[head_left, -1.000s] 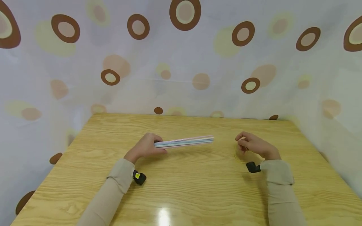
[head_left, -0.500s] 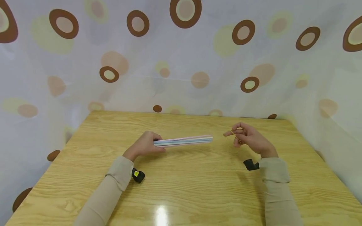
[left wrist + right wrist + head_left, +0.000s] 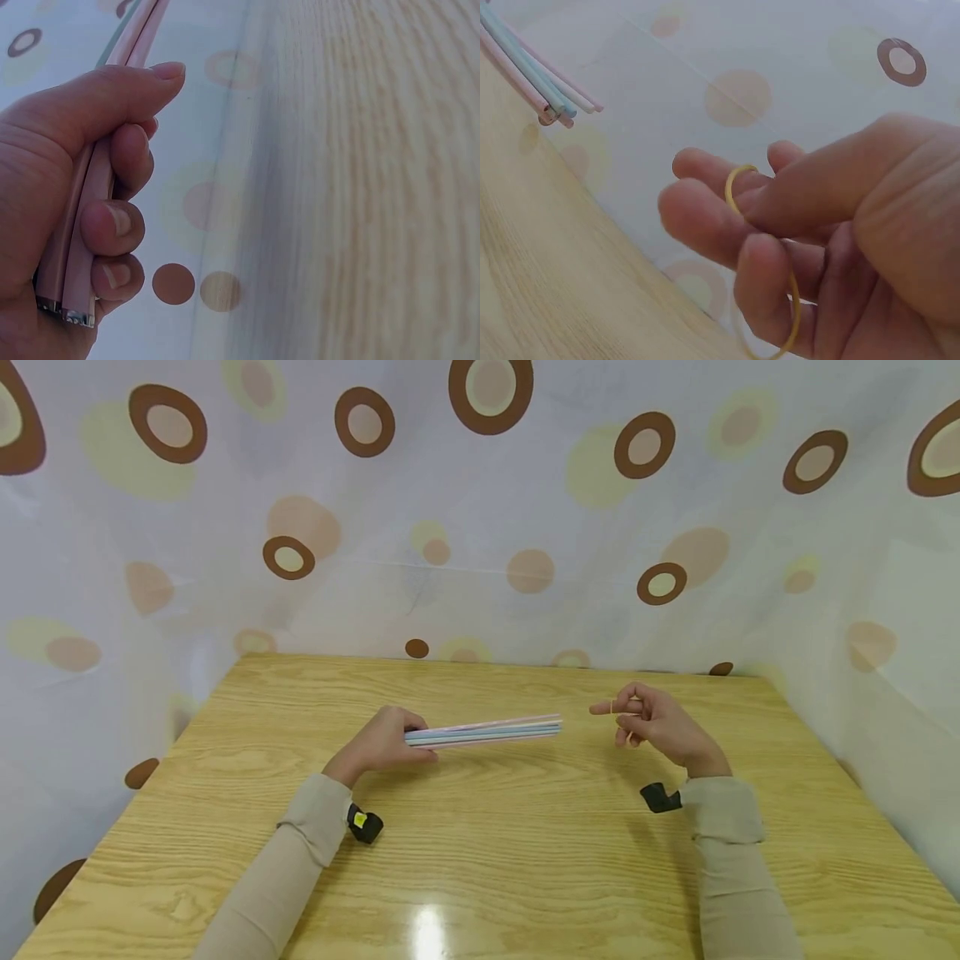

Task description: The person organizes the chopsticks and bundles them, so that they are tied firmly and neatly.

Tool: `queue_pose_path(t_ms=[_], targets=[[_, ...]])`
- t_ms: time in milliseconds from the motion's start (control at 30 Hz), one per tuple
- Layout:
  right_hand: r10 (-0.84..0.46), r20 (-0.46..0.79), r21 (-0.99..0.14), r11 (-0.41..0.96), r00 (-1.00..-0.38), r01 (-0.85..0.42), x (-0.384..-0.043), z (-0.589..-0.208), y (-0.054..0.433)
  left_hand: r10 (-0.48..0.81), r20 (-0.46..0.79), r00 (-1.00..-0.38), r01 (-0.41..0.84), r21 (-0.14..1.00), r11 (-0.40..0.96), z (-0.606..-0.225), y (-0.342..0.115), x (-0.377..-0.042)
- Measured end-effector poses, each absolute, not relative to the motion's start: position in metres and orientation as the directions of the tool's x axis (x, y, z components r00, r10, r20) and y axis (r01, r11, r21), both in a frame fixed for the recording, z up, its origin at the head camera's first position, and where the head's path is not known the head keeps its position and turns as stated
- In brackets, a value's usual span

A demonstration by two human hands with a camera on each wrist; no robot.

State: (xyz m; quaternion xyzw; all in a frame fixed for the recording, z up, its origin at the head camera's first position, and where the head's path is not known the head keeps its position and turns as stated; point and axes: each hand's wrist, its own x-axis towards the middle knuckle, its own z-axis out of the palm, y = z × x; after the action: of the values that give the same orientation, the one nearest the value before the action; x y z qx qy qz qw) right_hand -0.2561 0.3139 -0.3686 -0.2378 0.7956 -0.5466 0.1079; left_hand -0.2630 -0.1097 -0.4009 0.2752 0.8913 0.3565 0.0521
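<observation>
My left hand [image 3: 382, 741] grips one end of a bundle of long, thin pastel sticks [image 3: 483, 732], pink, pale blue and white. They point right over the table, fanning slightly at the free end. In the left wrist view, fingers [image 3: 112, 225] curl round pink sticks [image 3: 79, 255] with shiny lower ends. To the right of the bundle is my right hand [image 3: 663, 724], apart from it. A thin yellow rubber band [image 3: 793, 322] loops around its fingers, and the thumb presses against the band's upper part. The index finger points left toward the sticks' free ends.
Under both hands lies a light wood-grain table [image 3: 480, 827]. A pale cloth [image 3: 480, 510] with brown and beige circles hangs behind it and along its sides. Each wrist carries a small black camera [image 3: 365, 824].
The right hand has risen slightly and moved left, and its index finger has straightened. The rubber band, earlier hanging below the hand, is now stretched around the fingers. The left hand has barely moved.
</observation>
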Motion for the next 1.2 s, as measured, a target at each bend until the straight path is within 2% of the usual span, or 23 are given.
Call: queue_pose_path(t_ms=[633,967,1100,1200], targets=[[-0.421,0.076,-0.901,0.360,-0.904,-0.243,-0.254,-0.362,0.306,0.532,0.101,-0.841,0.457,0.660,0.596,-0.402,-0.110,-0.262],[-0.487,0.102,-0.857,0.400,-0.868,-0.325,-0.254,-0.363,0.303,0.536,0.096,-0.839,0.455,0.665,0.592,-0.403,-0.109,-0.263],[-0.471,0.110,-0.846,0.419,-0.875,-0.331,-0.254,-0.363,0.303,0.531,0.092,-0.843,0.448,0.667,0.595,-0.403,-0.110,-0.262],[-0.467,0.124,-0.867,0.378,-0.875,-0.325,-0.254,-0.365,0.303,0.525,0.091,-0.846,0.443,0.666,0.600,-0.403,-0.110,-0.262]])
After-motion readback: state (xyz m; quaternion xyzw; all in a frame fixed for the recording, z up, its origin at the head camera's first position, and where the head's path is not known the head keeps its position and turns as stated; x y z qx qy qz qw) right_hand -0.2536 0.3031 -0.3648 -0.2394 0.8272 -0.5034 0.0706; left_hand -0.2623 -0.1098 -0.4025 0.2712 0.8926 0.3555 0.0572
